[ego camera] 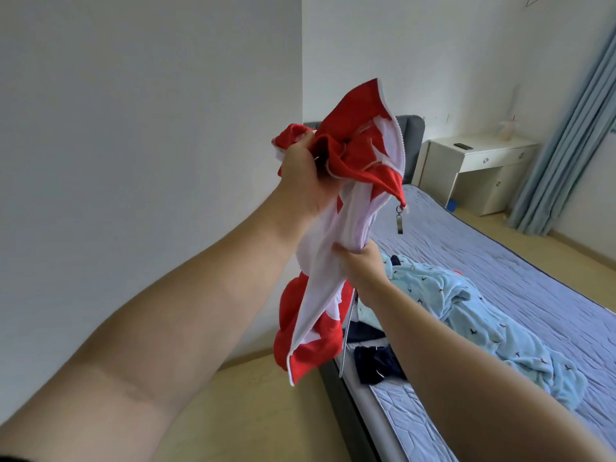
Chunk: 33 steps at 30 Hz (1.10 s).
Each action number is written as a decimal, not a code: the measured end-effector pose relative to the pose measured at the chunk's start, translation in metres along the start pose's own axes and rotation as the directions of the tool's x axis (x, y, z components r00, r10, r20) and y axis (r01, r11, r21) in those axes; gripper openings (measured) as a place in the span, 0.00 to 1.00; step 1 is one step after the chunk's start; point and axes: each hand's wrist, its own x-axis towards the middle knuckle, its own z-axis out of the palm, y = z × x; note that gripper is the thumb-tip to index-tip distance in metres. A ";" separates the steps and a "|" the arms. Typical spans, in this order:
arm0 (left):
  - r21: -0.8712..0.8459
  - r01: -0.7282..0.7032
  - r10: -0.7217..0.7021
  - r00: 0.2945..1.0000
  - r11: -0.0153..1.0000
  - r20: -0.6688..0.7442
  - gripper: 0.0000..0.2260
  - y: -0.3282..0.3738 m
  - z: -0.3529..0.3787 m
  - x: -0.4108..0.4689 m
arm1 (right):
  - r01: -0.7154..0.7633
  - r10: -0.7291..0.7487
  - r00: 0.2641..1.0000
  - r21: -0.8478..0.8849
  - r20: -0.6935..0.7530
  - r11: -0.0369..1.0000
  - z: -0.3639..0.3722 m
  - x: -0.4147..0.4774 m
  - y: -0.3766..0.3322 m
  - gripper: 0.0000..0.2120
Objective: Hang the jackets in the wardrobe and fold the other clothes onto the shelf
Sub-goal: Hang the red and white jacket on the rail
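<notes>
A red and white zip jacket (356, 151) hangs bunched in the air in front of me, above the bed's left edge. My left hand (305, 175) grips its upper part in a fist. Lower down, my right hand (361, 265) grips the white fabric at its middle. The jacket's zipper pull (400, 221) dangles on the right side. Its lower end (310, 341) hangs loose below my hands. A light blue patterned garment (483, 315) lies crumpled on the bed. Dark navy clothes (376, 361) lie beside it near the bed's edge.
The bed (520, 261) with a blue-grey quilted cover runs along the right. A white desk (480, 168) stands beyond it, next to blue curtains (566, 138). A white wall (133, 128) fills the left. Wooden floor (266, 411) lies below.
</notes>
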 end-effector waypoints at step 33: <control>0.658 0.695 -0.118 0.708 0.290 -0.696 0.11 -0.054 -0.220 -0.046 | -0.430 0.487 0.873 0.415 -0.037 0.802 0.021 0.033 -0.019 0.05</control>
